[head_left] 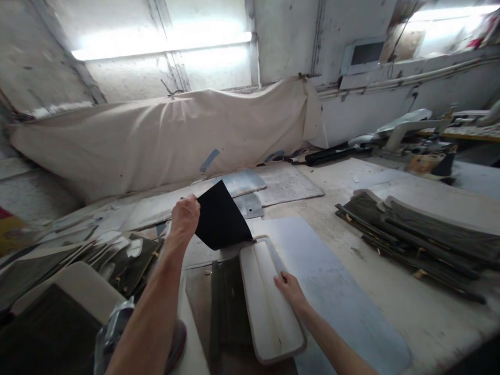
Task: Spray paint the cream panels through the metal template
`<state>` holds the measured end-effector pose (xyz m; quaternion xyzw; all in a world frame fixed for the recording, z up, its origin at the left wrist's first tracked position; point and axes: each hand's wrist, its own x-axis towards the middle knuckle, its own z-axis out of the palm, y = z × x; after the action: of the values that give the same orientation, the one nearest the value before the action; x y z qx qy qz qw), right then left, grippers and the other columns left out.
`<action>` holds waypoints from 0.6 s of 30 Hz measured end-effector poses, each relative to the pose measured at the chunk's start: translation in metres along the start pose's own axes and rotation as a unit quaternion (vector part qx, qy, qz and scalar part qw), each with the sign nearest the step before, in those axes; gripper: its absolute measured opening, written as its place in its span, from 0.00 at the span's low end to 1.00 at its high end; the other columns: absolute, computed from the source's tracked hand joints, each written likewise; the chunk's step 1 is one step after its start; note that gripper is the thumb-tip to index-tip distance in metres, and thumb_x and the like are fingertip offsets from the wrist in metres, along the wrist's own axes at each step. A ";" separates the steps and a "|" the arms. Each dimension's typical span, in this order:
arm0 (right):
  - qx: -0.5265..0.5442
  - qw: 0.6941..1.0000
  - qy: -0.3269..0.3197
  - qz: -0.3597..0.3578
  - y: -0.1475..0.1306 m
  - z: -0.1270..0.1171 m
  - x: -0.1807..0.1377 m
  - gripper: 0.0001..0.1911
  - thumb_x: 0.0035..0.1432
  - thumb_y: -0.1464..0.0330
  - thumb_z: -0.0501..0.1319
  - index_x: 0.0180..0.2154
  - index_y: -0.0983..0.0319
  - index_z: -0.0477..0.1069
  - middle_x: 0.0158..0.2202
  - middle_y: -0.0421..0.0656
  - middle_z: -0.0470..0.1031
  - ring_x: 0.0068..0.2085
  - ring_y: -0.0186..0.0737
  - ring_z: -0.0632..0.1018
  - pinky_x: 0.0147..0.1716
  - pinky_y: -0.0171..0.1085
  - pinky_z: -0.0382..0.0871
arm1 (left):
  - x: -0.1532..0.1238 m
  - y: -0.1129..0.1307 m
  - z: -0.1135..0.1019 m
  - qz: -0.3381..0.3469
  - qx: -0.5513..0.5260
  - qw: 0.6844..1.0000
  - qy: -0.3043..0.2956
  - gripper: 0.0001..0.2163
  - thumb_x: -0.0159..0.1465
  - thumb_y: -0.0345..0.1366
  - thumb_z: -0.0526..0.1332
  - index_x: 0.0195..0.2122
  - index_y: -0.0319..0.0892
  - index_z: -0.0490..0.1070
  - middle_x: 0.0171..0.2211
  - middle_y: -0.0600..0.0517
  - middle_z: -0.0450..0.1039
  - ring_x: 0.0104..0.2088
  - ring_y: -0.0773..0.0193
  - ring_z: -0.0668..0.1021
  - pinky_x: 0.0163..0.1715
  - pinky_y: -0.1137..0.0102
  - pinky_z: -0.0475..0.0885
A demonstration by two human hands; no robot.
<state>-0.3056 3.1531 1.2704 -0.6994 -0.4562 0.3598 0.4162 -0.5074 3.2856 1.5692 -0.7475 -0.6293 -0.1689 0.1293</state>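
My left hand is raised and closed on the edge of a stiff black sheet, which hangs tilted over the table. The sheet's lower right corner comes close to the top of a cream rectangular panel with rounded corners. My right hand grips the right edge of that panel, thumb and fingers closed on its rim. Beneath the panel's left side lies a dark olive fabric piece. A pale blue-grey board with rounded corners lies under and to the right of the panel.
Stacked dark fabric pieces lie at the right. More dark and cream pieces crowd the left side. A cream cloth cover drapes along the wall behind the table. Sewing-machine-like equipment stands at the back right.
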 end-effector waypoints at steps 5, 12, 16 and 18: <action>-0.105 0.994 -0.002 0.011 0.013 -0.009 0.023 0.11 0.59 0.64 0.57 0.30 0.66 0.69 0.30 0.37 0.71 0.32 0.34 0.74 0.33 0.38 0.70 | 0.001 -0.001 0.008 0.000 -0.007 1.000 0.011 0.17 0.61 0.34 0.43 0.38 0.39 0.70 0.32 0.42 0.75 0.35 0.58 0.77 0.33 0.69 0.66; -0.224 0.974 -0.042 0.017 0.020 -0.027 0.034 0.12 0.60 0.63 0.56 0.38 0.65 0.69 0.38 0.41 0.73 0.38 0.38 0.75 0.39 0.43 0.70 | -0.018 0.012 0.020 -0.026 0.005 1.000 -0.005 0.17 0.62 0.35 0.43 0.40 0.40 0.70 0.33 0.44 0.75 0.34 0.58 0.76 0.33 0.68 0.65; -0.285 0.954 -0.094 0.014 0.034 -0.044 0.044 0.13 0.59 0.63 0.57 0.42 0.64 0.68 0.43 0.44 0.72 0.42 0.40 0.74 0.42 0.46 0.69 | -0.028 0.025 0.034 -0.023 0.012 1.000 -0.006 0.18 0.63 0.36 0.43 0.43 0.40 0.69 0.34 0.45 0.73 0.35 0.60 0.74 0.35 0.68 0.65; -0.309 0.944 -0.119 0.017 0.039 -0.052 0.051 0.13 0.59 0.63 0.57 0.43 0.64 0.68 0.44 0.44 0.71 0.43 0.41 0.74 0.43 0.46 0.69 | -0.032 0.029 0.040 -0.017 0.012 1.000 -0.009 0.18 0.63 0.36 0.42 0.44 0.40 0.69 0.34 0.46 0.72 0.35 0.60 0.73 0.36 0.67 0.64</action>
<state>-0.2302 3.1781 1.2487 -0.7535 -0.5789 0.2890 0.1166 -0.4798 3.2679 1.5201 -0.7363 -0.6453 -0.1567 0.1301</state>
